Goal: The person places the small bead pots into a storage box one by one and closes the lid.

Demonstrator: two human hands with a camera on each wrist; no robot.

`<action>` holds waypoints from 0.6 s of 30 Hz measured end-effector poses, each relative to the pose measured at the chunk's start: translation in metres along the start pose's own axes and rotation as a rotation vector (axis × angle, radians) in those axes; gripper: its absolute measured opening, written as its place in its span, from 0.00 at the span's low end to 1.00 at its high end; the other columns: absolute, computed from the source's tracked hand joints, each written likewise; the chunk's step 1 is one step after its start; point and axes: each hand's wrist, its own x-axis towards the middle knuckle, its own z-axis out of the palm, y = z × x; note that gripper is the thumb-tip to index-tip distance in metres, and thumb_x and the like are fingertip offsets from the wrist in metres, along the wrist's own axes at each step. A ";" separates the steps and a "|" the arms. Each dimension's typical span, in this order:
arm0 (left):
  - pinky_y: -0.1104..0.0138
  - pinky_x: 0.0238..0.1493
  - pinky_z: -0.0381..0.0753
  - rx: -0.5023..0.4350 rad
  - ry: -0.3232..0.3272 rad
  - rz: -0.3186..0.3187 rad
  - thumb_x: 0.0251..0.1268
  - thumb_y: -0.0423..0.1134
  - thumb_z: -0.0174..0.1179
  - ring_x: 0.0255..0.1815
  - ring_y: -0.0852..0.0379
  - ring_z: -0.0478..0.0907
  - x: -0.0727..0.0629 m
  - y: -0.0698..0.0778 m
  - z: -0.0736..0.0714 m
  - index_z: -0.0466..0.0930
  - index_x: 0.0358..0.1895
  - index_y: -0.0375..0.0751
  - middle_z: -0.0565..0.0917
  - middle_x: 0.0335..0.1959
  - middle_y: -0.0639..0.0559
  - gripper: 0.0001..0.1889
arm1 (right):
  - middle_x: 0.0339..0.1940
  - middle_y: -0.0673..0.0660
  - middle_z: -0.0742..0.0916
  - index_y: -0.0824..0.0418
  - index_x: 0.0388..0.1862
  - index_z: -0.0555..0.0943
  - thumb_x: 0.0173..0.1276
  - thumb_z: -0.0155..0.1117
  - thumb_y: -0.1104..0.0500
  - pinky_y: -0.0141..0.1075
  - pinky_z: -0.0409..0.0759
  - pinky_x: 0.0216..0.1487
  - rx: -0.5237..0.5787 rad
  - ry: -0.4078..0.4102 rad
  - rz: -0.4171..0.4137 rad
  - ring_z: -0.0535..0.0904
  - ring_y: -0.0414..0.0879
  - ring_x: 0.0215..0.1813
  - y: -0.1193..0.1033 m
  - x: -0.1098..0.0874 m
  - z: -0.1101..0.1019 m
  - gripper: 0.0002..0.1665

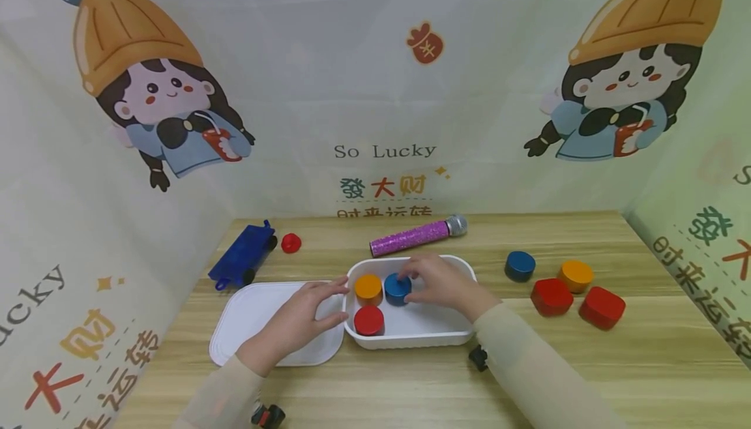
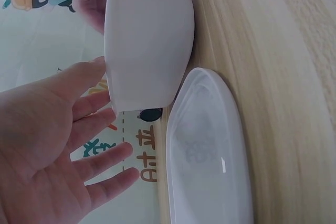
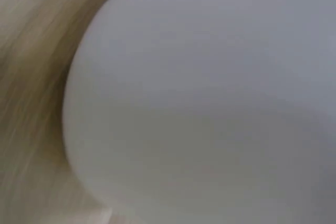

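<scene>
A white plastic box (image 1: 437,341) stands on the table, with an orange round block (image 1: 368,289), a red block (image 1: 369,320) and a blue round block (image 1: 397,289) inside. My right hand (image 1: 440,282) reaches into the box and pinches the blue block between thumb and fingers. Fingers spread, my left hand (image 1: 296,321) touches the box's left rim with thumb and fingertips. The left wrist view shows this left hand (image 2: 58,140) against the box wall (image 2: 149,40). Only the box's blurred side (image 3: 210,103) fills most of the right wrist view; the right hand is hidden there.
The white lid (image 1: 246,325) lies left of the box. Behind it are a blue toy cart (image 1: 243,256) and a small red piece (image 1: 291,242). A glittery pink microphone (image 1: 413,236) lies behind the box. Blue (image 1: 519,266), orange (image 1: 575,276) and red blocks (image 1: 602,307) sit to the right.
</scene>
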 end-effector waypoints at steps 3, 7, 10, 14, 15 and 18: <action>0.45 0.74 0.72 -0.004 -0.005 -0.014 0.68 0.49 0.70 0.74 0.46 0.71 0.000 0.000 0.001 0.80 0.68 0.51 0.73 0.76 0.56 0.26 | 0.52 0.53 0.89 0.58 0.53 0.87 0.63 0.79 0.58 0.46 0.85 0.60 -0.006 0.018 0.010 0.84 0.50 0.55 0.003 -0.009 -0.005 0.19; 0.46 0.74 0.72 -0.004 -0.001 -0.016 0.68 0.49 0.70 0.74 0.46 0.72 0.000 0.000 0.001 0.80 0.68 0.51 0.73 0.77 0.56 0.26 | 0.52 0.54 0.90 0.60 0.53 0.87 0.64 0.77 0.59 0.48 0.85 0.60 -0.023 0.039 0.004 0.84 0.51 0.55 0.011 -0.022 -0.012 0.18; 0.45 0.74 0.72 -0.007 0.004 -0.009 0.68 0.49 0.70 0.73 0.46 0.72 0.000 -0.001 0.000 0.80 0.68 0.50 0.73 0.76 0.56 0.26 | 0.53 0.57 0.89 0.62 0.53 0.87 0.65 0.76 0.60 0.50 0.84 0.62 -0.037 0.048 -0.024 0.84 0.54 0.57 0.016 -0.032 -0.018 0.18; 0.45 0.74 0.73 -0.005 0.014 0.012 0.69 0.49 0.69 0.72 0.45 0.73 0.001 -0.002 0.001 0.80 0.68 0.50 0.74 0.76 0.55 0.25 | 0.59 0.57 0.87 0.60 0.57 0.86 0.68 0.75 0.58 0.53 0.82 0.66 -0.045 0.039 0.027 0.82 0.56 0.63 0.017 -0.052 -0.030 0.19; 0.45 0.74 0.73 -0.004 0.016 0.014 0.69 0.49 0.69 0.73 0.45 0.73 0.001 -0.003 0.001 0.81 0.67 0.49 0.74 0.76 0.55 0.25 | 0.60 0.57 0.87 0.58 0.57 0.86 0.68 0.74 0.57 0.53 0.82 0.66 -0.053 0.038 0.054 0.81 0.56 0.64 0.017 -0.057 -0.033 0.20; 0.44 0.74 0.72 0.000 0.015 0.013 0.68 0.49 0.69 0.74 0.45 0.71 0.001 -0.003 0.001 0.81 0.67 0.50 0.74 0.76 0.54 0.26 | 0.62 0.56 0.86 0.55 0.58 0.86 0.68 0.75 0.55 0.54 0.81 0.67 -0.089 0.052 0.106 0.80 0.57 0.66 0.018 -0.073 -0.043 0.20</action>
